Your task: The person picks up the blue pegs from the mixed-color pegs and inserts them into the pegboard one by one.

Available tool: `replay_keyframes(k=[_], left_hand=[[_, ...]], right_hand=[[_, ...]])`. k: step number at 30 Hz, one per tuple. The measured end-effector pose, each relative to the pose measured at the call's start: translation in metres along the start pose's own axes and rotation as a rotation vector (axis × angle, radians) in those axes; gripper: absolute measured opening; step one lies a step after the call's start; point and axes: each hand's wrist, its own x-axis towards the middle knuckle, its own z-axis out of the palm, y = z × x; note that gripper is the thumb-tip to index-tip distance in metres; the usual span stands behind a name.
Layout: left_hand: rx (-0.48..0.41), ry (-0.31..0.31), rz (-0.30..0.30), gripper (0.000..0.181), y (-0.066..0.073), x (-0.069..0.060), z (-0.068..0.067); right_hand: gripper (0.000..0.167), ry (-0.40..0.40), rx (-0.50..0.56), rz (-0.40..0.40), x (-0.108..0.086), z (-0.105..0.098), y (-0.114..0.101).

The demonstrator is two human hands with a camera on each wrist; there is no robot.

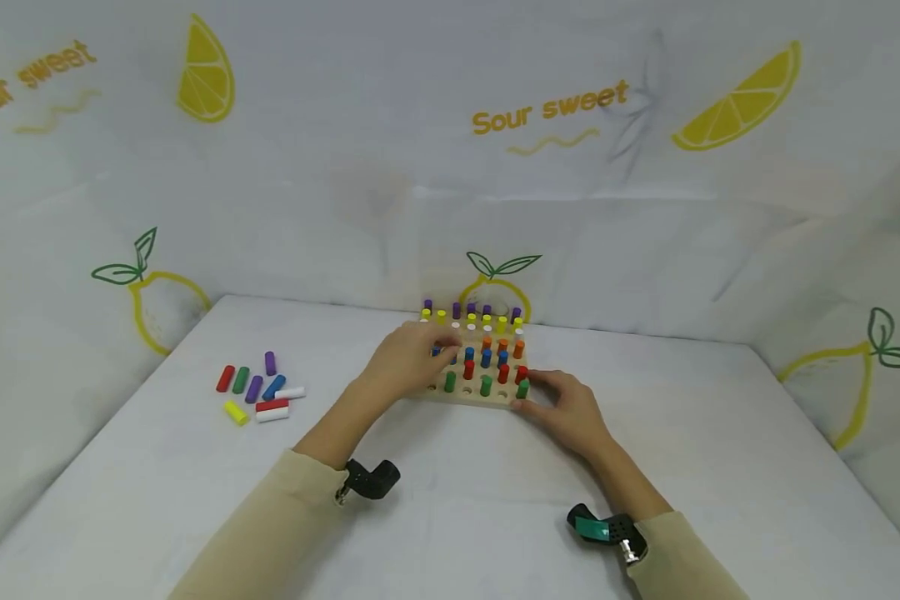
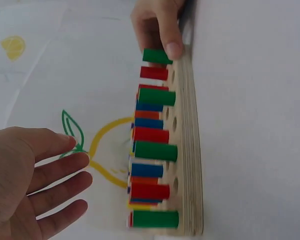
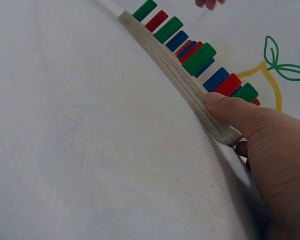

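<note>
A wooden pegboard (image 1: 487, 402) stands at the back of the table, with rows of purple, yellow, white, orange, blue, red and green pegs upright in its holes. Over its left part hovers my left hand (image 1: 405, 360), hiding some pegs. In the left wrist view this hand (image 2: 20, 185) has relaxed, slightly bent fingers, holds nothing and is apart from the green pegs (image 2: 156, 151). My right hand (image 1: 570, 412) grips the board's near right corner. The right wrist view shows its thumb (image 3: 230, 110) on the front edge, other fingers round the side, mostly hidden.
Several loose pegs lie on the table to the left, among them a red peg (image 1: 225, 378), a green peg (image 1: 241, 380), a blue peg (image 1: 273, 387) and a yellow peg (image 1: 236, 412). A white cloth backdrop (image 1: 307, 208) with lemon prints rises behind the table.
</note>
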Motion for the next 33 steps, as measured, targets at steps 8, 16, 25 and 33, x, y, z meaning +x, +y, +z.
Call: replay_keyframes(k=[8,16,25,33], left_hand=[[0.188,-0.066,0.015,0.02,-0.038,-0.027,-0.038],[0.314,-0.069,-0.03,0.021,-0.081,-0.055,-0.074],[0.326,-0.057,-0.145,0.024,-0.12,-0.084,-0.099],[0.24,-0.117,-0.247,0.026,-0.146,-0.099,-0.104]], right_hand=[[0.065,-0.004,0.01,0.022,-0.002,-0.001,0.001],[0.065,-0.003,0.011,0.02,-0.004,0.001,0.001],[0.067,-0.005,0.017,0.012,-0.003,0.0,0.0],[0.066,-0.005,0.008,0.01,0.0,0.0,0.0]])
